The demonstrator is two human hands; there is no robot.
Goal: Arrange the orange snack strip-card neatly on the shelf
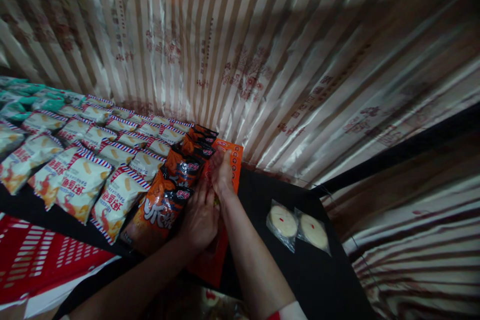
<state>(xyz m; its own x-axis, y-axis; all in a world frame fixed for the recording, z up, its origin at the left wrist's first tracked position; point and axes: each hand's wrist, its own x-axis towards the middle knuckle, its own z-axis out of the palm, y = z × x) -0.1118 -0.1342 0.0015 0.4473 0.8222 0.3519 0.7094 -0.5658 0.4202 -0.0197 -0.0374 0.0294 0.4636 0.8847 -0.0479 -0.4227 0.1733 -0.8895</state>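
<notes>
My left hand (200,217) rests beside the front orange-and-black snack bag (159,207), its back toward me and its fingers stretched forward. My right hand (222,172) is just ahead and to the right, flat, with fingers extended and its edge down on a flat orange package (210,267). That package lies lengthwise under both hands, and they hide its middle. More orange-and-black bags (183,165) stand in a row to the left of my hands. A small yellow-green patch shows between the hands; I cannot make out what it is.
Rows of white snack bags (105,155) with striped edges fill the left of the black table (300,280), with teal bags (48,102) beyond. Two round pale cakes (283,221) in clear wrappers lie at right. A red basket (45,260) is below left. Striped curtain (240,35) hangs behind.
</notes>
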